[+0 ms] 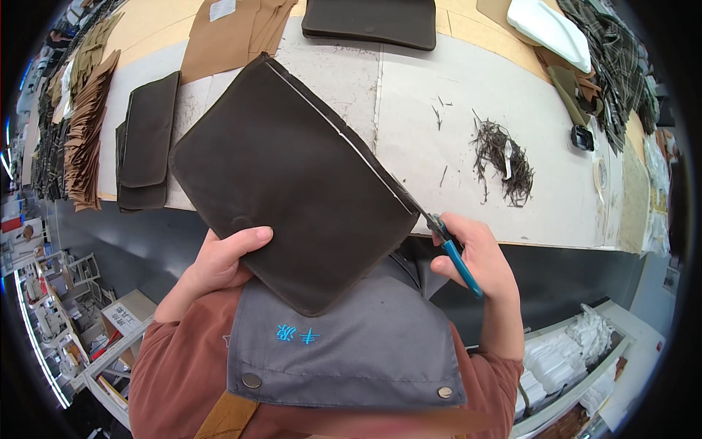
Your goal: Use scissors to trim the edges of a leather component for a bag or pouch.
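Note:
A dark brown, flat fabric piece (292,168) with rounded corners is held tilted in front of me, over the near edge of the table. My left hand (230,256) grips its lower left side, thumb on top and fingers hidden beneath. Along its upper right edge runs a white line beside a dark seam strip. My right hand (472,252) is closed around blue-handled scissors (457,260). Their blades reach along that edge near the right corner; how far apart they stand is hard to see.
Dark scraps (504,164) lie heaped on the white-topped table (417,102). Similar dark pieces (150,135) rest at left, with another dark stack (369,25) at the far side. Brown fabric (238,33), a white tray (548,29) and plaid cloth (614,58) line the back. White bundles (563,351) fill a lower-right bin.

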A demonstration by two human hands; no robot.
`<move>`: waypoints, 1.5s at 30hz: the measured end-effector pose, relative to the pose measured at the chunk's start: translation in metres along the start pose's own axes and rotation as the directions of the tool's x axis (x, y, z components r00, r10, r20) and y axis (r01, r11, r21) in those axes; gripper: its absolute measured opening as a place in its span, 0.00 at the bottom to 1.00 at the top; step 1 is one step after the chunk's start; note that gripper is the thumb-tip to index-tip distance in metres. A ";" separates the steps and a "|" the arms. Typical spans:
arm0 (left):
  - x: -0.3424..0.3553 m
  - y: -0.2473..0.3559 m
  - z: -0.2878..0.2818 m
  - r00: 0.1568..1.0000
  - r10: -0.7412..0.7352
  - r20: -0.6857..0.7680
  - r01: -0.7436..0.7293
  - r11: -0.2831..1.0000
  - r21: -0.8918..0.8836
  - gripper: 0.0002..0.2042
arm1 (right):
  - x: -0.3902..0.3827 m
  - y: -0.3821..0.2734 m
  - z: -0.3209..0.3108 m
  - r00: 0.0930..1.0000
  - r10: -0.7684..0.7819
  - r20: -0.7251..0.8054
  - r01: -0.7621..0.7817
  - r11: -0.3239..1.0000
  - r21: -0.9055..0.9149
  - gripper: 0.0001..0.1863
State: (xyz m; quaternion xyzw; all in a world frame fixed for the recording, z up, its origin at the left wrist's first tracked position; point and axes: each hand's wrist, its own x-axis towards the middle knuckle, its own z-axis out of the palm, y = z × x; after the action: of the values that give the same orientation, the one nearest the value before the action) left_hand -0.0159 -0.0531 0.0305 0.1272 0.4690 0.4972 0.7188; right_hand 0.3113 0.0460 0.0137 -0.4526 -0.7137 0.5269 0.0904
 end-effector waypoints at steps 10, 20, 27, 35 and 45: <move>0.000 0.001 0.004 0.998 -0.038 -0.047 0.040 0.999 0.038 0.24 | 0.004 -0.003 0.002 1.000 0.007 -0.007 -0.007 1.000 0.003 0.34; 0.001 0.000 0.002 0.998 -0.049 -0.044 0.051 0.997 0.050 0.23 | 0.002 0.000 0.003 0.998 -0.011 -0.069 0.013 1.000 0.025 0.36; -0.002 0.004 0.007 0.997 -0.046 -0.054 0.051 0.995 0.081 0.23 | -0.001 0.004 0.004 0.995 -0.022 -0.100 0.026 0.999 0.037 0.36; -0.003 0.004 0.004 0.999 -0.049 0.022 0.045 0.988 0.149 0.22 | 0.001 -0.001 0.004 0.992 -0.038 -0.121 0.038 0.999 -0.005 0.35; -0.003 0.003 0.003 0.998 -0.043 0.047 0.032 0.977 0.213 0.21 | 0.012 -0.017 0.000 0.995 -0.008 -0.104 -0.007 0.990 -0.142 0.32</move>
State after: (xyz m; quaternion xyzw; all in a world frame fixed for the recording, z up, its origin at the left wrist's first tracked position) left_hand -0.0156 -0.0529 0.0357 0.2069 0.5030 0.4276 0.7220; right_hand 0.2954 0.0542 0.0239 -0.4846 -0.7440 0.4501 0.0953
